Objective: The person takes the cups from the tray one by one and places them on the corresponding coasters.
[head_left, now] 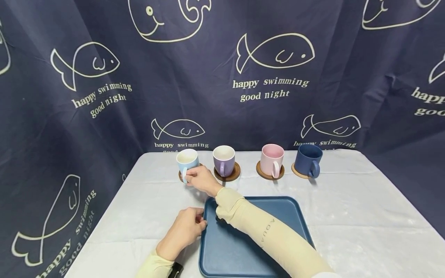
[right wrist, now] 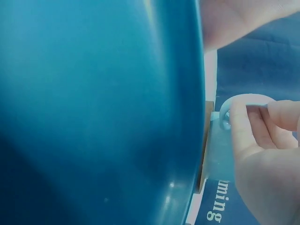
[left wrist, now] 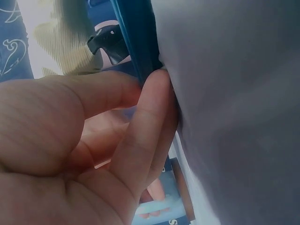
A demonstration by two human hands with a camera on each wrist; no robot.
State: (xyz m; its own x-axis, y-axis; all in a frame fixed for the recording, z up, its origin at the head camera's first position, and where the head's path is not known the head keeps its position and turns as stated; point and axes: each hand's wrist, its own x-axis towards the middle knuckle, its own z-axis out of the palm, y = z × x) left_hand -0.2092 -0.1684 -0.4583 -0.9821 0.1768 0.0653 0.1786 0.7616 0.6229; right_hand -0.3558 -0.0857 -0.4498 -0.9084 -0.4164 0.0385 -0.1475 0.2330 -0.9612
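My right hand point(head_left: 205, 180) pinches the handle of a light blue mug point(head_left: 191, 163), which stands on a round brown coaster point(head_left: 180, 177) at the far left. In the right wrist view, the thumb and fingers of that hand point(right wrist: 265, 154) meet at the mug's handle point(right wrist: 226, 112). Lower down, my left hand point(head_left: 184, 229) pinches the left rim of a dark blue tray point(head_left: 229, 251) lying on the table. The left wrist view shows the thumb and fingertips at the tray's edge point(left wrist: 138, 44). My right forearm passes over the tray and hides part of it.
Along the back stand a purple mug point(head_left: 224, 157), a pink mug point(head_left: 272, 158) and a navy mug point(head_left: 307, 158), each on a round coaster. A white cloth covers the table point(head_left: 361, 216). Behind it hangs a dark blue curtain point(head_left: 215, 104) with fish drawings.
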